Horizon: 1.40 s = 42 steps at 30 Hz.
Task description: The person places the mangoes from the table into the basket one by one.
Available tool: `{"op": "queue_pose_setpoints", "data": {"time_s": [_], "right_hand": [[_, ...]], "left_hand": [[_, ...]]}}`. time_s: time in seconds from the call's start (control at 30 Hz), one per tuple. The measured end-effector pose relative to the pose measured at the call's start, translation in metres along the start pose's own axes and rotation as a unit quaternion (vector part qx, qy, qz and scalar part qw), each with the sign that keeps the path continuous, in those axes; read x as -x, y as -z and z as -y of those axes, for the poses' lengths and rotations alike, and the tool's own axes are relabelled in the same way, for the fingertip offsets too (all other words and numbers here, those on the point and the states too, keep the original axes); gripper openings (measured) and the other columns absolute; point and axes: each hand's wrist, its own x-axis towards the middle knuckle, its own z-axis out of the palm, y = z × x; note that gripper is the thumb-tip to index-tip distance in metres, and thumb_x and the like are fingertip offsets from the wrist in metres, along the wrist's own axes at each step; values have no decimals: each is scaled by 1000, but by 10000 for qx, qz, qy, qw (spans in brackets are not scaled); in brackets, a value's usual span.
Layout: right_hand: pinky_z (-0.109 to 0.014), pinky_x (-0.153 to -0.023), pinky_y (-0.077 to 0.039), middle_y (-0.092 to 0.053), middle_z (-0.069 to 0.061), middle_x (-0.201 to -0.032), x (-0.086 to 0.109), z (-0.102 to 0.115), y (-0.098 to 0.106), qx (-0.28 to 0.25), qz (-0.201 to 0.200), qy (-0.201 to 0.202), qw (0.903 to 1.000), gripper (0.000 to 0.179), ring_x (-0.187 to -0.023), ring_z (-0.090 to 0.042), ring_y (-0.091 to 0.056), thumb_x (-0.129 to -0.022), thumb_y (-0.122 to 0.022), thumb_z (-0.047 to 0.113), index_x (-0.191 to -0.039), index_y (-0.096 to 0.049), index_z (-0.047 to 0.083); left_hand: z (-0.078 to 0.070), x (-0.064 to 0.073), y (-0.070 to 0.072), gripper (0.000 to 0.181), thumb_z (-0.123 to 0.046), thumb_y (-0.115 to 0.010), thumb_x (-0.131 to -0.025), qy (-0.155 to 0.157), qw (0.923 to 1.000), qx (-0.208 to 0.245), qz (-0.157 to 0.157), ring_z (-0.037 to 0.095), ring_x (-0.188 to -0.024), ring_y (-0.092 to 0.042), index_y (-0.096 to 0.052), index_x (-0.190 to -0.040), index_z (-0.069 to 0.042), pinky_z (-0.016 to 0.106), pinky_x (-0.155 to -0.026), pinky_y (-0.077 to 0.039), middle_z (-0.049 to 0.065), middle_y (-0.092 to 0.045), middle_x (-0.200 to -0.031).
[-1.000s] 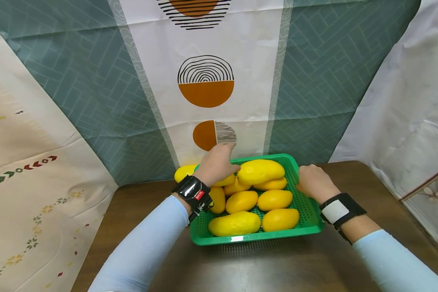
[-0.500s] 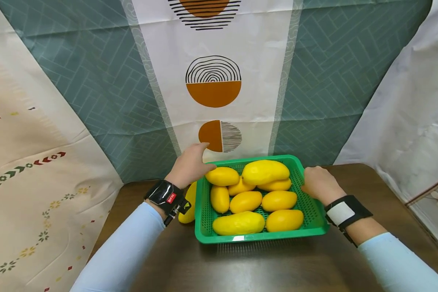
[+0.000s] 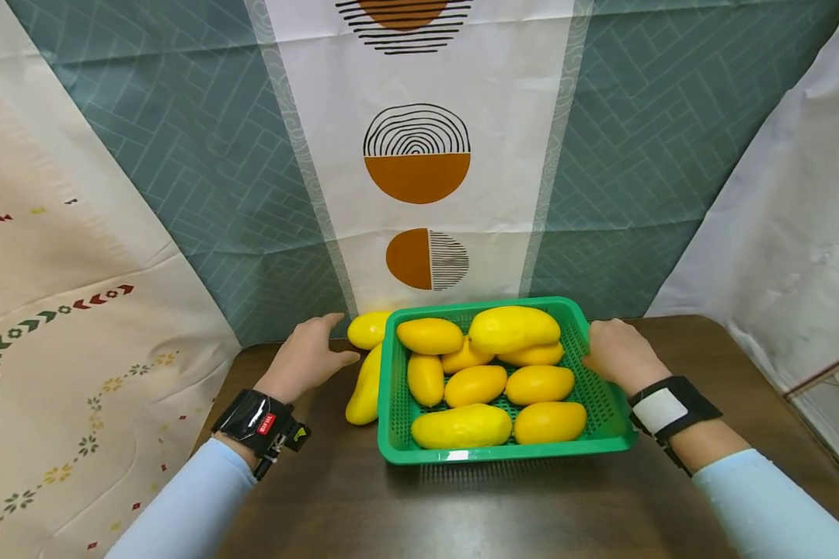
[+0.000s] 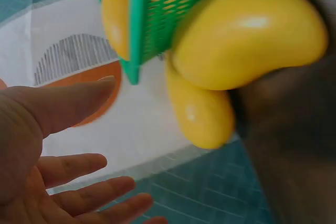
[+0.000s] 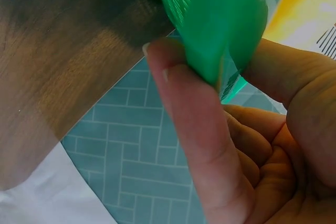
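Observation:
A green plastic basket (image 3: 510, 453) with perforated sides holds several yellow mangoes (image 3: 461, 427). My right hand (image 3: 622, 353) grips its right rim; in the right wrist view the thumb and forefinger pinch the green rim (image 5: 210, 51). To the left of the basket, my left hand (image 3: 304, 361) hovers with fingers spread, holding nothing. Nearest to it are two mangoes outside the basket: a curved mango (image 3: 366, 388) against the basket's left side and another mango (image 3: 368, 330) behind it. Both show in the left wrist view, the larger mango (image 4: 252, 35) overlapping the smaller mango (image 4: 205, 114).
Everything stands on a dark brown wooden table (image 3: 489, 512). A patterned cloth (image 3: 419, 233) hangs right behind the basket. Cream cloth (image 3: 77, 373) lies to the left and pale cloth (image 3: 797, 256) hangs on the right.
My left hand has moved from over the basket's back left corner out to the left, uncovering the mangoes there. The right hand keeps its grip on the rim.

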Motion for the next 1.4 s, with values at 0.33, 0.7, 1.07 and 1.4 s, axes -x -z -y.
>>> {"op": "queue_pose_setpoints", "data": {"time_s": [0.33, 0.7, 1.07, 1.4], "right_hand": [[-29, -49, -45, -49, -7, -67, -4, 2, 0, -39, 278, -295, 9992, 23, -56, -18, -51, -82, -68, 15, -77, -52, 0], [-28, -47, -43, -46, -6, -62, -2, 2, -1, -44, 176, -202, 9996, 21, -53, -17, -49, -82, -65, 12, -71, -50, 4], [-28, -47, -43, -44, -5, -60, -2, 1, -2, -19, 19, -93, 10000, 22, -52, -17, -48, -81, -65, 10, -68, -48, 5], [-28, -47, -43, -44, -5, -60, -1, 2, -2, -42, -9, -94, 9999, 22, -51, -17, -48, -81, -65, 10, -69, -48, 5]], "left_hand": [[19, 20, -40, 84, -45, -70, -79, 401, 9973, 239, 558, 34, -126, -36, -34, -141, -3, 49, -97, -35, 16, -40, -138], [7, 18, -69, 77, -41, -71, -79, 211, 9967, 521, 578, 19, -95, -53, -38, -137, -2, 33, -81, -47, 9, -56, -114], [10, 16, -88, 96, -46, -73, -74, 384, 9950, 745, 548, 16, -76, -51, -22, -142, -1, 28, -65, -45, 6, -53, -94], [10, 14, -94, 96, -46, -72, -76, 473, 9937, 821, 598, 16, -74, -51, -22, -142, 0, 28, -64, -45, 5, -53, -92]]}}
